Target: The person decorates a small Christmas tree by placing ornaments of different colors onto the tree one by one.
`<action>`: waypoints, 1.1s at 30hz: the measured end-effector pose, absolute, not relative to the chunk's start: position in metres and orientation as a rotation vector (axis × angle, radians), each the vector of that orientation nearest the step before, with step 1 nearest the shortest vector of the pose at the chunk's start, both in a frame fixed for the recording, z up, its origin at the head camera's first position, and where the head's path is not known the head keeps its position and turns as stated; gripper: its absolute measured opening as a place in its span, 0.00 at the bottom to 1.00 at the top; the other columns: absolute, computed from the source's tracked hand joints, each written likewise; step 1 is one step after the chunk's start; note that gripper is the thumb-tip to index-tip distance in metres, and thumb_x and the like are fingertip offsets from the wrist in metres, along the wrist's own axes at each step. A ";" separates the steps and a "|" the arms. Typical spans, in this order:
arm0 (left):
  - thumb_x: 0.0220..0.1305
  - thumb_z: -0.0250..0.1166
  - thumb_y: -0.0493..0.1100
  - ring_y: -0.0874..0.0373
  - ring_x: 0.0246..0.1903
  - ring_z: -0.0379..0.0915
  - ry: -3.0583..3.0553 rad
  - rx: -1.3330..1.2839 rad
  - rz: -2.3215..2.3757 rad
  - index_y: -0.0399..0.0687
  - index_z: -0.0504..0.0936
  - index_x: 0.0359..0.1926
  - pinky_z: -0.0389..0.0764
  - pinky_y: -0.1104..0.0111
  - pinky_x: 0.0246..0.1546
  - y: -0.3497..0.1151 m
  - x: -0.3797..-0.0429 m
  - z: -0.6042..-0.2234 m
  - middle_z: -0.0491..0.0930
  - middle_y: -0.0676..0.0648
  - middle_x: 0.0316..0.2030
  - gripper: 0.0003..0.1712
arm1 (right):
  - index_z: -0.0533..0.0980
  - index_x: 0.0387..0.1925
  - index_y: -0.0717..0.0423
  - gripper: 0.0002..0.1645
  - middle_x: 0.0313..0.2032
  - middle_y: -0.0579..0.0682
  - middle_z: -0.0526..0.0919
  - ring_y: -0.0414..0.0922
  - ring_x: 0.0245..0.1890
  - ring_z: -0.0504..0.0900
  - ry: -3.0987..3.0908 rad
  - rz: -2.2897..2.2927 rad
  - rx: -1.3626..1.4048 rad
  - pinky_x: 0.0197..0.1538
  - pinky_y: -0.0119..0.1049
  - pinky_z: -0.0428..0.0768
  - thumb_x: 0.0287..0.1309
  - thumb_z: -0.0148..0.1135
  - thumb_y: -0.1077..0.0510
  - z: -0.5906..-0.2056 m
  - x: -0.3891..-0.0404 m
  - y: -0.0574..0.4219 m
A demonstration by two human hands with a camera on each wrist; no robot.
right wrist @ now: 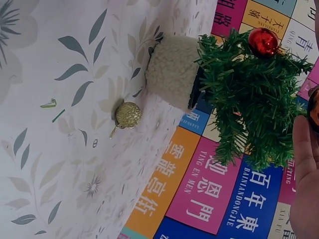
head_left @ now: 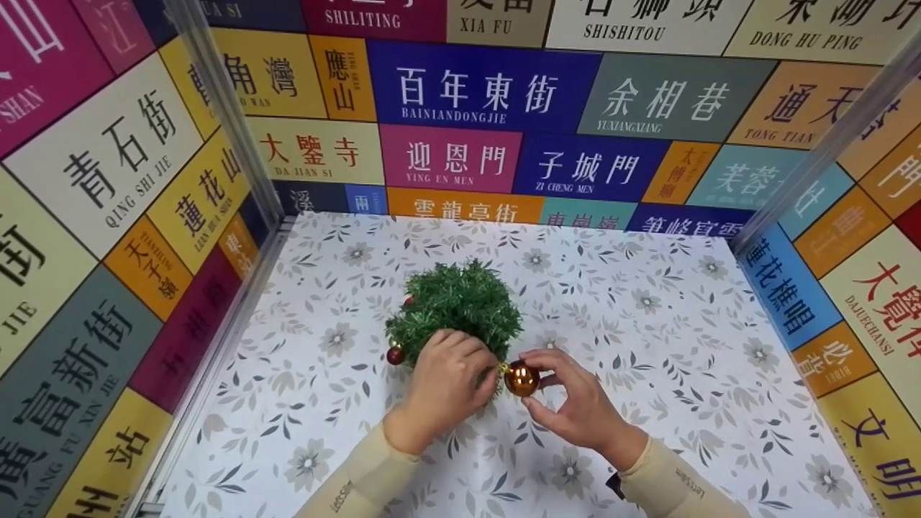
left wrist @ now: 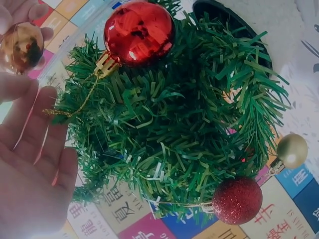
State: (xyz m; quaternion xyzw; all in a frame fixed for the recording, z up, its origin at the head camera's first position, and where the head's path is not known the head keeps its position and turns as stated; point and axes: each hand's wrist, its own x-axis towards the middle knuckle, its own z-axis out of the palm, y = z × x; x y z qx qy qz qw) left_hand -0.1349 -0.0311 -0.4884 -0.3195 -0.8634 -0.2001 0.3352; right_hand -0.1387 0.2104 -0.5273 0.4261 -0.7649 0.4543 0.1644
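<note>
A small artificial Christmas tree (head_left: pixel 460 295) stands on the table in front of me. At its near right side, my right hand (head_left: pixel 579 406) holds a shiny gold Christmas ball (head_left: pixel 522 378) between curled fingers. My left hand (head_left: pixel 452 378) is close against the branches, its thumb and fingertips at the ball's hanging loop; the loop itself is mostly hidden. The left wrist view shows a shiny red ball (left wrist: pixel 140 34) on a gold cord, a glittery red ball (left wrist: pixel 238 201) and a pale gold ball (left wrist: pixel 292 151) on the tree. A fleecy white base (right wrist: pixel 172 70) supports the tree.
A glittery gold ball (right wrist: pixel 128 115) lies loose on the flower-patterned tabletop (head_left: pixel 647 345), near small green and gold scraps (right wrist: pixel 49 103). Panels with colourful printed signs (head_left: pixel 482 86) enclose the back and both sides.
</note>
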 end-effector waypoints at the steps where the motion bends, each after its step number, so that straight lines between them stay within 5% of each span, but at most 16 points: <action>1: 0.58 0.67 0.45 0.57 0.37 0.77 -2.256 -0.831 -0.525 0.54 0.87 0.29 0.74 0.62 0.48 -0.031 -0.135 -0.488 0.84 0.56 0.32 0.04 | 0.73 0.59 0.60 0.34 0.58 0.55 0.76 0.49 0.53 0.79 -2.188 1.300 1.211 0.35 0.40 0.85 0.47 0.72 0.70 -0.528 -0.139 0.211; 11: 0.56 0.65 0.43 0.56 0.38 0.78 -2.262 -0.832 -0.581 0.53 0.84 0.27 0.74 0.62 0.49 -0.032 -0.136 -0.486 0.84 0.54 0.32 0.04 | 0.70 0.65 0.51 0.36 0.57 0.43 0.76 0.42 0.50 0.79 -2.370 1.265 1.144 0.38 0.38 0.83 0.55 0.69 0.63 -0.545 -0.135 0.213; 21: 0.56 0.65 0.44 0.55 0.39 0.78 -2.260 -0.886 -0.581 0.53 0.83 0.26 0.73 0.61 0.52 -0.028 -0.136 -0.488 0.84 0.53 0.34 0.04 | 0.70 0.65 0.48 0.37 0.59 0.42 0.75 0.42 0.53 0.78 -2.441 1.255 1.116 0.40 0.37 0.82 0.54 0.67 0.67 -0.554 -0.136 0.211; 33: 0.55 0.65 0.42 0.54 0.42 0.77 -2.244 -0.877 -0.624 0.52 0.84 0.26 0.73 0.60 0.53 -0.027 -0.136 -0.492 0.83 0.53 0.36 0.03 | 0.79 0.52 0.47 0.22 0.51 0.43 0.78 0.41 0.48 0.78 -2.208 1.139 1.109 0.49 0.31 0.76 0.56 0.70 0.64 -0.538 -0.142 0.186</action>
